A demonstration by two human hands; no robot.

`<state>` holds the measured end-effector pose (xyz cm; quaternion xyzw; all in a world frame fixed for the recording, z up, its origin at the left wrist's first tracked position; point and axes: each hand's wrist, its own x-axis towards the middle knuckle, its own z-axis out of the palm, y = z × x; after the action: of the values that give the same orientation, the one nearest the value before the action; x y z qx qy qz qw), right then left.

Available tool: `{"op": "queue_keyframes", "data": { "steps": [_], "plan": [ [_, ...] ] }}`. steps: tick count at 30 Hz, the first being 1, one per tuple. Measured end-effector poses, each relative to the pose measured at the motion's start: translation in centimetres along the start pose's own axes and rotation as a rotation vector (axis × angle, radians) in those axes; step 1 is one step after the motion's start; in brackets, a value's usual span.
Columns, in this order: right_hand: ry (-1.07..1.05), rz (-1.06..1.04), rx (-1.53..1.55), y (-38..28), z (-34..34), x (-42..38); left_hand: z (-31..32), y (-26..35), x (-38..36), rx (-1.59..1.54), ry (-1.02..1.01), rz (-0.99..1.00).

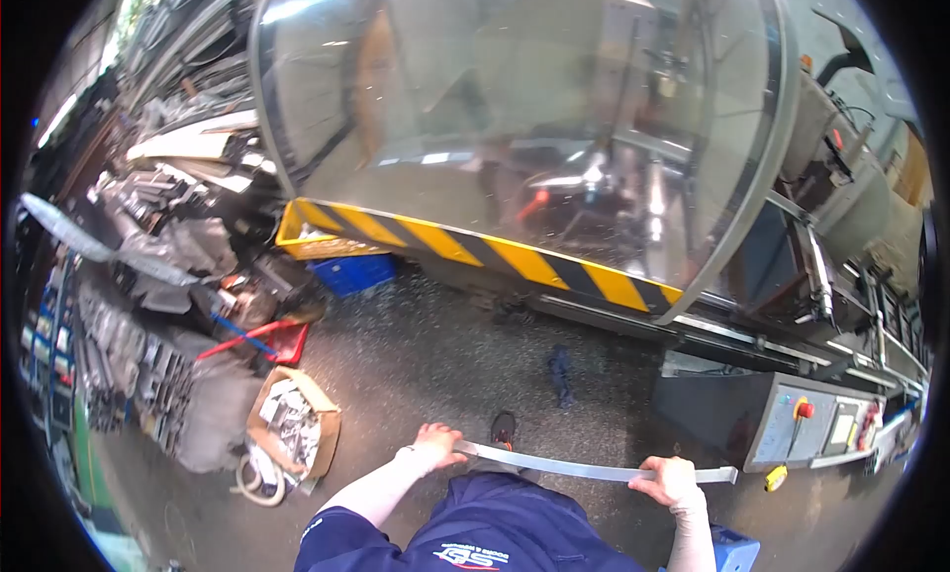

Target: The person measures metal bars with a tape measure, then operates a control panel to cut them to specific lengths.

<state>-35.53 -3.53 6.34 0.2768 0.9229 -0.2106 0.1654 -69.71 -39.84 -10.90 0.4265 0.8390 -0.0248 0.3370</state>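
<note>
A worker holds a long metal strip level in front of the body, beside a guarded machine.

The strip's long axis runs left to right across the view, dipping slightly to the right, one end in each grip: the left hand has its fingers curled around the left end, the right hand is closed over it close to the right end. Ahead stand the machine's clear curved guard with a yellow-and-black striped edge and a control panel with a red button. A cardboard box of scrap sits on the floor to the left, near stacked metal profiles.
</note>
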Motion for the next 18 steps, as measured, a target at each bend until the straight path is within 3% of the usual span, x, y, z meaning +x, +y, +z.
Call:
{"op": "queue_keyframes", "data": {
  "steps": [5,8,10,11,13,15,16,17,18],
  "plan": [
    [-0.167,-0.161,-0.074,-5.9,0.1,5.7,1.7,-8.1,-9.0,0.068,0.090,-0.227],
    [-0.263,-0.213,-0.073,-10.4,0.6,9.6,3.4,-14.4,-12.1,-0.097,0.067,-0.330],
    [-0.316,-0.270,-0.101,-14.1,2.1,12.8,3.6,-17.9,-15.1,-0.189,0.162,-0.345],
    [-0.331,-0.282,-0.104,-16.0,3.2,14.3,4.6,-20.3,-16.3,-0.119,0.240,-0.328],
    [-0.368,-0.409,-0.068,-20.0,6.5,18.0,3.8,-24.7,-18.7,-0.047,0.029,-0.364],
    [-0.420,-0.505,-0.039,-26.6,8.2,21.1,5.1,-28.8,-21.5,0.140,0.090,-0.394],
    [-0.446,-0.523,0.009,-30.5,8.8,22.2,5.9,-31.6,-23.5,0.043,0.231,-0.380],
    [-0.471,-0.548,0.048,-34.2,9.3,23.6,-3.0,-27.0,-26.7,-0.374,-0.026,-0.665],
    [-0.433,-0.648,0.027,-37.1,11.2,25.9,1.0,-31.8,-28.4,-0.152,0.184,-0.473]
  ]
}}
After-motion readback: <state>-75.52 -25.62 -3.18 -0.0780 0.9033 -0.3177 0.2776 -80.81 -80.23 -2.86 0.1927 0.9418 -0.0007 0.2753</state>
